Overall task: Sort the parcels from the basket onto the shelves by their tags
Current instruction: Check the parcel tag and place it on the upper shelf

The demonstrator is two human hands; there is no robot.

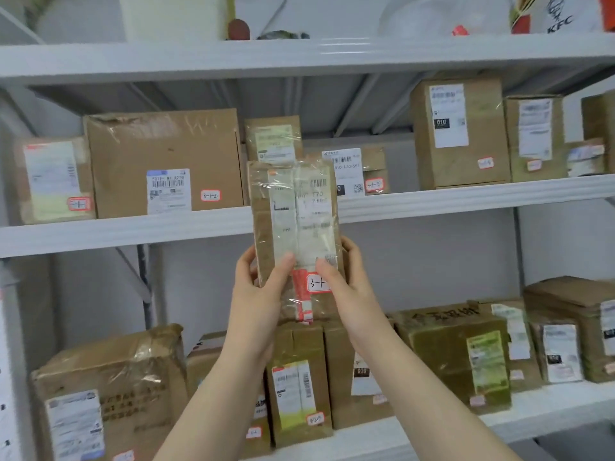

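A narrow brown parcel [294, 224] wrapped in clear tape stands upright in front of the middle shelf [432, 197]. White shipping labels cover its front, and a red-bordered tag near its lower end reads "3-1-", partly hidden by my thumb. My left hand [258, 291] grips its lower left side. On the lower right side my right hand [349, 281] holds it, thumb on the front. Behind the parcel's top stand two small boxes [362, 171] on that shelf. The basket is out of view.
Cardboard boxes line the middle shelf, among them a large one tagged "3-1-2" [166, 161] at left and a tall box [459, 131] at right. More boxes [299, 380] fill the lower shelf. The top shelf [299, 54] carries bags and containers.
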